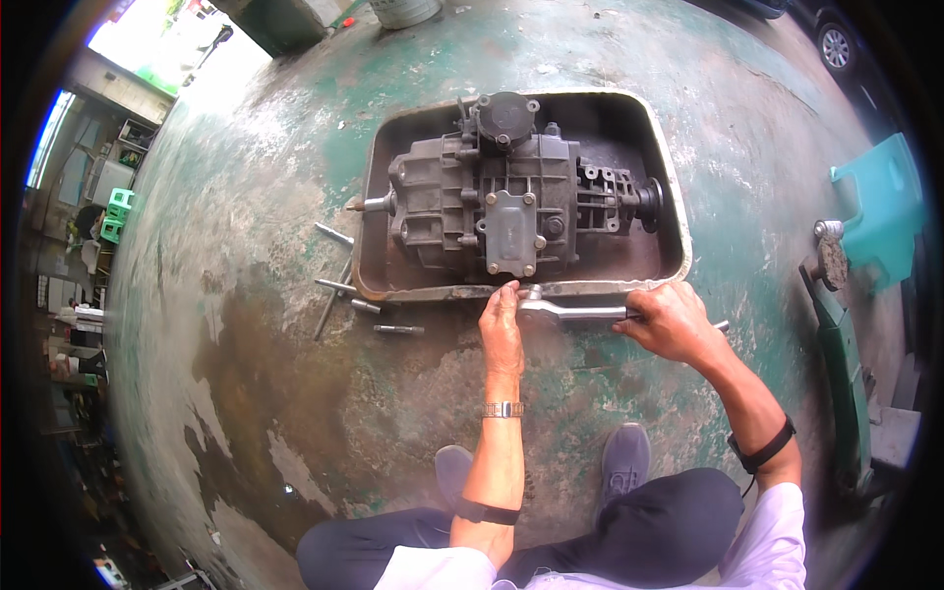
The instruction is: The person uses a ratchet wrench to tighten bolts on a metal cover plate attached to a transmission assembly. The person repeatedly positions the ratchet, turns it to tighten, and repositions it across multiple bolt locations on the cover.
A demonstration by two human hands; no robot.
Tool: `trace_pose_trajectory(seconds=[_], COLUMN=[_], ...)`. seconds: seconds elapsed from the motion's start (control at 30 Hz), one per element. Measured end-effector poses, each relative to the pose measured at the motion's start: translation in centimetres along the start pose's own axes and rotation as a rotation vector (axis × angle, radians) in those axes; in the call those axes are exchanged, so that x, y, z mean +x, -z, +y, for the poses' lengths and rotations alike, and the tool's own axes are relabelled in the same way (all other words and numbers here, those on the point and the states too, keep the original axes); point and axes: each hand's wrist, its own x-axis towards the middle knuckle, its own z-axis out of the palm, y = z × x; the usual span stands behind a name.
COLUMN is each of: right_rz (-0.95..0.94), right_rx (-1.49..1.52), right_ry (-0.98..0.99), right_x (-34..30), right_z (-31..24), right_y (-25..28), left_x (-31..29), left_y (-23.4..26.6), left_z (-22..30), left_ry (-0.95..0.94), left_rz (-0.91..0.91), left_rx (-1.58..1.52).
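A grey metal gearbox (pixel 442 202) lies in a shallow metal tray (pixel 678 211) on the floor ahead of me. Its square cover plate (pixel 511 231), with bolts at the edges, faces up. My right hand (pixel 671 320) is wrapped round the handle of a ratchet wrench (pixel 580 313), which lies level along the tray's near rim. At the ratchet's head end, my left hand (pixel 501 320) has its fingers drawn together against the near rim, below the cover plate. What those fingers hold, if anything, is hidden.
Loose bars and sockets lie left of the tray, among them a short socket extension (pixel 398 329). At the right stand a pale turquoise stool (pixel 880 211) and a green metal stand (pixel 841 383). A bucket (pixel 405 10) is at the back. Dark wet stains (pixel 265 393) mark the floor.
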Motion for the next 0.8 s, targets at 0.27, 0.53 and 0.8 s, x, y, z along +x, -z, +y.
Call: trace_pose_trajectory(seconds=[0.27,0.53,0.8], right_rz=[-0.050,-0.162,-0.209], right_rx=[-0.127,-0.164,-0.196], right_ry=[-0.029,0.009,-0.007], right_x=[0.8,3.4,5.4], right_z=[0.1,0.6,1.3], right_y=[0.6,1.9,3.2], left_x=[-0.4,0.1,0.1], left_y=[0.2,-0.4,-0.5], left_z=[0.5,2.7,3.2], left_ry=[0.041,0.119,0.152], left_rz=[-0.076,-0.187,-0.268], left_rx=[-0.136,-0.185,-0.242])
